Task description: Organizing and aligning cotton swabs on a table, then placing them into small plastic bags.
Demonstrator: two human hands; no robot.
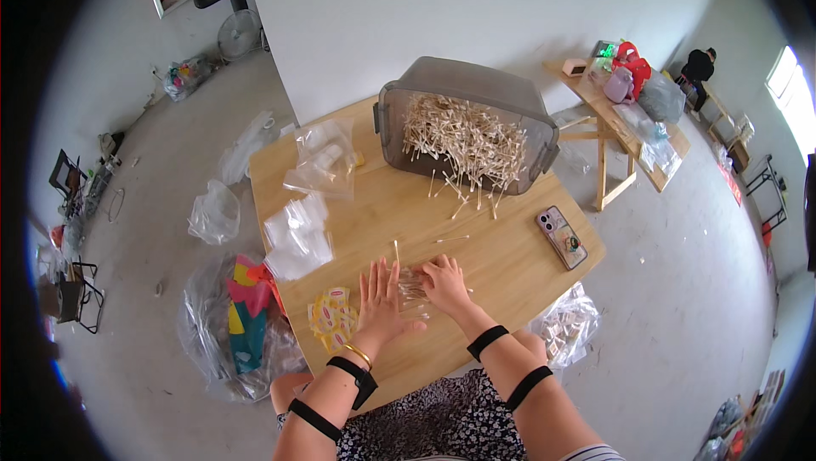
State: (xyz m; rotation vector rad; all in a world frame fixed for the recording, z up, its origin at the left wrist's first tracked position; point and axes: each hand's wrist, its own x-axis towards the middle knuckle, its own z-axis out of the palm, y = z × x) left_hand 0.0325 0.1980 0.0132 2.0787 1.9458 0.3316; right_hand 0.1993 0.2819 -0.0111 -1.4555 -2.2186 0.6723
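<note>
Supporting the work, the light-brown wooden worktop (501, 244) carries a grey translucent plastic bin (476, 77) on its side, its open mouth full of white-tipped, thin-stemmed cotton swabs (463, 138); a knock could spill more. Left hand (380, 312): fingers extended, palm down, no grip visible. Right hand (444, 285): fingers curled; closure cannot be told. Between the hands lies a flat swab bundle (411, 287), apparently in clear plastic; uneven side pressure could skew its stems. Loose swabs (452, 238) just beyond could roll under the fingers.
</note>
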